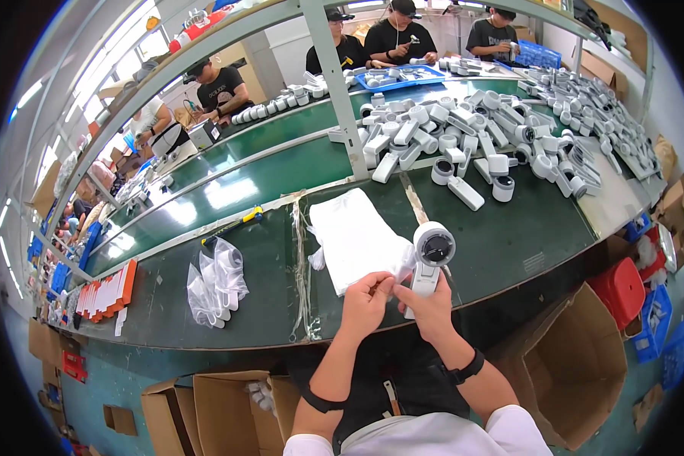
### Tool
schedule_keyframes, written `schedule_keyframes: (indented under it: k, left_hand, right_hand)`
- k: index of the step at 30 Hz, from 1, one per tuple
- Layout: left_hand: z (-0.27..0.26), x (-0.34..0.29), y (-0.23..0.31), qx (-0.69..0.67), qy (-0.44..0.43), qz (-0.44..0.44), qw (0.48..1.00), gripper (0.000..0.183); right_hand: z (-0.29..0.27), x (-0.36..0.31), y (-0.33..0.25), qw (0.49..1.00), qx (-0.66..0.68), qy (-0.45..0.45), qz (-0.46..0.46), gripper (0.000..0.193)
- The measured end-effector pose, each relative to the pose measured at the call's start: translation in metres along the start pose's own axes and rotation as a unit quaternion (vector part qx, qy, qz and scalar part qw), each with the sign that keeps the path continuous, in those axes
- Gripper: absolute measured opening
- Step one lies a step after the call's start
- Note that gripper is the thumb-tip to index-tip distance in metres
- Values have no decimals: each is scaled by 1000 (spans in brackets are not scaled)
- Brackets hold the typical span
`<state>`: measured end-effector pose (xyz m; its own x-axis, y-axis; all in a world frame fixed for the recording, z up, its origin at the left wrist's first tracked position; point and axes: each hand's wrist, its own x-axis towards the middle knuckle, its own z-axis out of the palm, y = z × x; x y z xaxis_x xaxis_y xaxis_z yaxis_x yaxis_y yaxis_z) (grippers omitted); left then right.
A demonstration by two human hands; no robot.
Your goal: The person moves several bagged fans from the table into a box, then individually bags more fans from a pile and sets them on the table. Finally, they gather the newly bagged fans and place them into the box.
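Observation:
My right hand [432, 310] grips a white handheld device [424, 280] by its handle, with its round, dark-faced head pointing up and away from me. Close beside it, my left hand [368, 305] has its fingertips pinched at the near right corner of a stack of thin plastic bags [357, 235]. What exactly lies between those fingertips is too small to make out, though clear film shows right by them. The stack lies flat on the dark green bench [266, 292]. Left of it rest several similar white devices in clear bags [219, 283].
A large heap of white-grey devices [471, 137] covers the far right of the bench. A yellow-and-black tool [239, 223] lies beyond the bagged devices. Orange-and-white boxes [108, 292] stand far left. Open cartons [577, 365] flank me below. A metal post [334, 91] rises ahead; co-workers sit opposite.

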<state>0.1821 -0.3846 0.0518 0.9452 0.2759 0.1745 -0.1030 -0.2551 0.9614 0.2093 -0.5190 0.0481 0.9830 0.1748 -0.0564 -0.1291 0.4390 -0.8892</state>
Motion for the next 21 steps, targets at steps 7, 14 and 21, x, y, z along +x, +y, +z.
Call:
schedule_keyframes:
  k: [7,14,21]
  left_hand:
    - [0,-6,-11,-120,16,-39,992,20]
    - [-9,-3,-10,-496,49,-124,858,16]
    - [-2,-9,-9,-204,32,-76,976,20]
  right_hand:
    - [4,4,2,997,27,51,-47,38]
    - [-5,-1,5,996,13,78,-38,35]
    - [-24,-16,-4,996,-67,26,-50,37]
